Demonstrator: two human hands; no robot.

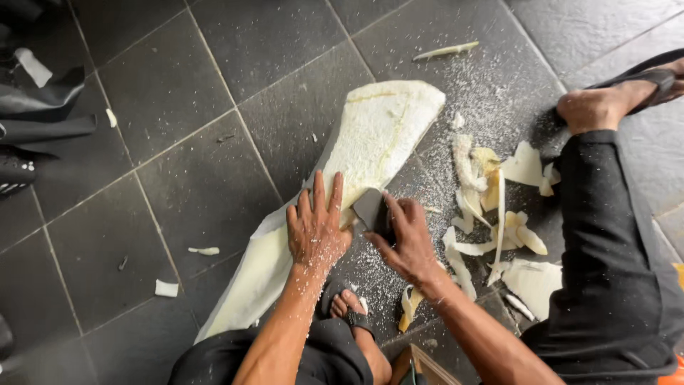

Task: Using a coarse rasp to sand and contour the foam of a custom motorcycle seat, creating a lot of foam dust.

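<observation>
**Ana:** Head view, looking straight down at a dark grey tiled floor [178, 93]. The left hand [315, 227] lies flat, fingers spread, pressing on a long pale cream slab of fibrous pith-like material [370, 135] that runs from the near-left part of the floor up toward the far middle.

**Ben:** And the right hand [407, 246]?

**Ana:** Curled around a dark flat blade-like tool [372, 208], which is touching the slab's right edge, just beside the left hand's fingers. I can't tell exactly what kind of tool it is.

**Ben:** White dust everywhere, I see.

**Ana:** Fine white crumbs [491, 78] speckle the tiles to the right of the slab, and they cling to the left forearm too. Right of the hands sits a loose heap of curled cream and yellowish shavings [491, 207], some thin strips, some broad flakes.

**Ben:** Anything further out?

**Ana:** A slim pale sliver [446, 50] lies alone near the far edge of the floor. Small white scraps [166, 288] dot the left tiles, well apart from the slab. A sandalled foot [350, 308] shows between the forearms, another foot in a dark sandal [620, 100] at the far right, with a black trouser leg [605, 242] running down that side. Dark sheet-like material [43, 107] lies at the left edge.
</observation>
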